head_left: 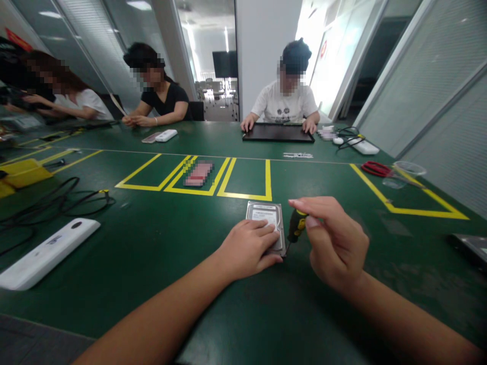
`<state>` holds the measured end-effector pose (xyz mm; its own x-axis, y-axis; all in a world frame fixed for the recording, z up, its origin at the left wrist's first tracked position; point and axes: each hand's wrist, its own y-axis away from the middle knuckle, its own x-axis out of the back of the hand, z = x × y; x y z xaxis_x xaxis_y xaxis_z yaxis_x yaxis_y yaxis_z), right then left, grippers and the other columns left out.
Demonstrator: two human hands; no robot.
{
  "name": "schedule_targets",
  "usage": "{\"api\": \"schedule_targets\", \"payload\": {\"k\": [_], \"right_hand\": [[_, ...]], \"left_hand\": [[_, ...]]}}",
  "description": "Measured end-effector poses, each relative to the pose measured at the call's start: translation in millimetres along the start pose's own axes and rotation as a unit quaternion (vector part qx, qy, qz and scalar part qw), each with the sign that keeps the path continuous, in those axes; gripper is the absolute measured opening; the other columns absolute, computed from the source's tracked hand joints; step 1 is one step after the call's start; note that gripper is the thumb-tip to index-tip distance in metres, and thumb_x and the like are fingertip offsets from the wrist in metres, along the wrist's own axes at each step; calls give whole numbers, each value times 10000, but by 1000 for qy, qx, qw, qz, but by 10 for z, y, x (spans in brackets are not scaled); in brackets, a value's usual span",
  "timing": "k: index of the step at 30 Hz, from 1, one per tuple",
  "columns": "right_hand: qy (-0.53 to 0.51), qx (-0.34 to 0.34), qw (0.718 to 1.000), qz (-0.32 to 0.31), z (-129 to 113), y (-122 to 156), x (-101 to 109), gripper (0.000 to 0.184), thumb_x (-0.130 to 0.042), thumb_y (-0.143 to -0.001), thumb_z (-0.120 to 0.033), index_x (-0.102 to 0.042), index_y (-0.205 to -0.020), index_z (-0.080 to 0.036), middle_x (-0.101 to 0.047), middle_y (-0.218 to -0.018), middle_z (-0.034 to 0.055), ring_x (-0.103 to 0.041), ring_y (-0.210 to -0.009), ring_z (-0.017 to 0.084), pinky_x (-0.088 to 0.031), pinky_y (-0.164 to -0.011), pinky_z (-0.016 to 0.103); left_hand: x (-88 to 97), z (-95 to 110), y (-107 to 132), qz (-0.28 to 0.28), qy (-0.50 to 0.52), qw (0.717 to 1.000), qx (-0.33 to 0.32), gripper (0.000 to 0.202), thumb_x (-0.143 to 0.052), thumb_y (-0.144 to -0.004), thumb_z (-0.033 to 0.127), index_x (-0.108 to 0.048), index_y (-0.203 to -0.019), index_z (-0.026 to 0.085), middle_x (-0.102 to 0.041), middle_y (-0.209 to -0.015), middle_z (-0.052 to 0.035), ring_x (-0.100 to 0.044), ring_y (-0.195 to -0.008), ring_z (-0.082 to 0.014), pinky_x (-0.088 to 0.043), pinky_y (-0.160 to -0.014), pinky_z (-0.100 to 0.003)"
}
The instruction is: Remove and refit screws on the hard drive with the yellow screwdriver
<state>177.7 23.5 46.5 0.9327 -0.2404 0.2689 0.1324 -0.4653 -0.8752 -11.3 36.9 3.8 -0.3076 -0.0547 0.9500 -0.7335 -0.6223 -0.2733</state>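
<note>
The hard drive lies flat on the green bench, before the person and just on the near side of the yellow tape outlines. Its label faces up. Its long axis runs away from the person, the far end leaning slightly left; one short end points across the bench, the other back toward the wearer.

The left hand rests over the near left part of the drive, its fingers stretched out with small gaps, lying on top rather than closed round it. The right hand has its fingers closed about the black-and-yellow handle of a screwdriver, which slants, handle up and to the right, shaft down at the drive's near right corner. Whether the tip sits in a screw cannot be told.

Farther out, a pink object, partly pixelated, lies within a taped outline. To the left are a long white device and a black cable; to the right, a red item. Across the bench a person in a white T-shirt has both hands on a dark panel; farther left sits a person in a black top. Behind are glass partitions and a pale pillar.
</note>
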Motion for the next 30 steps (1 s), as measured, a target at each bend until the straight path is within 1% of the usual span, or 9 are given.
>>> {"api": "schedule_targets", "payload": {"k": [4,7,9,12,15,19,24,27,30], "right_hand": [[25,4,1000,12,17,-11,-29,305,-613,-815,-65,-678,-1091,-179,-683,-1003,74,-624,-937,205,-506,-791,392],[36,-9,999,31,28,-12,-47,303,-673,-778,-83,-678,-1058,-198,-633,-937,49,-590,-876,182,-493,-742,356],[32,-15,999,34,26,-7,-44,291,-672,-781,-100,-679,-1055,-195,-611,-920,47,-577,-861,179,-485,-733,353],[10,-6,999,31,14,2,-28,277,-618,-813,-96,-677,-1070,-183,-642,-962,66,-598,-915,200,-486,-789,387],[0,-5,999,31,8,6,-17,283,-593,-818,-67,-673,-1064,-183,-665,-991,71,-613,-951,214,-488,-830,414],[1,-11,999,35,14,2,-19,267,-601,-806,-58,-664,-1037,-177,-641,-954,63,-596,-905,199,-480,-771,382],[30,-8,998,59,18,7,-46,206,-656,-765,-76,-629,-937,-186,-559,-846,24,-532,-810,163,-436,-690,333],[42,-6,997,63,18,12,-59,188,-666,-767,-97,-618,-920,-196,-552,-830,17,-528,-792,160,-433,-676,327],[48,-4,997,59,20,11,-58,199,-674,-774,-110,-627,-942,-206,-558,-840,17,-537,-795,162,-451,-685,332]], "left_hand": [[-2,-6,3,4,6,1000,-1,394,-552,-938,508,-599,-1187,207,-674,-1160,-67,-577,-1171,-286,-458,-968,-441],[-9,-9,9,7,10,1000,0,422,-549,-939,511,-584,-1239,218,-670,-1196,-72,-566,-1202,-292,-456,-979,-447],[-14,-10,12,6,10,1000,1,426,-549,-939,511,-582,-1248,219,-667,-1213,-70,-562,-1213,-292,-452,-989,-448],[-19,-12,14,8,8,1000,1,425,-551,-938,509,-587,-1240,211,-668,-1214,-70,-562,-1214,-288,-447,-1003,-446],[-22,-16,17,11,6,1000,-1,416,-555,-935,511,-601,-1211,203,-676,-1183,-74,-576,-1189,-285,-458,-982,-440],[-24,-23,17,13,8,1000,-4,409,-545,-940,510,-605,-1202,203,-679,-1171,-82,-585,-1172,-291,-461,-967,-442],[-24,-24,15,9,11,1000,-3,424,-552,-936,509,-592,-1238,214,-676,-1191,-76,-574,-1197,-289,-454,-995,-450],[-32,-24,18,14,7,1000,-4,430,-552,-935,513,-584,-1256,228,-676,-1197,-74,-568,-1212,-289,-459,-997,-459],[-35,-25,22,17,9,1000,-2,434,-551,-935,515,-581,-1263,232,-674,-1202,-75,-561,-1226,-292,-457,-1002,-463]]}}
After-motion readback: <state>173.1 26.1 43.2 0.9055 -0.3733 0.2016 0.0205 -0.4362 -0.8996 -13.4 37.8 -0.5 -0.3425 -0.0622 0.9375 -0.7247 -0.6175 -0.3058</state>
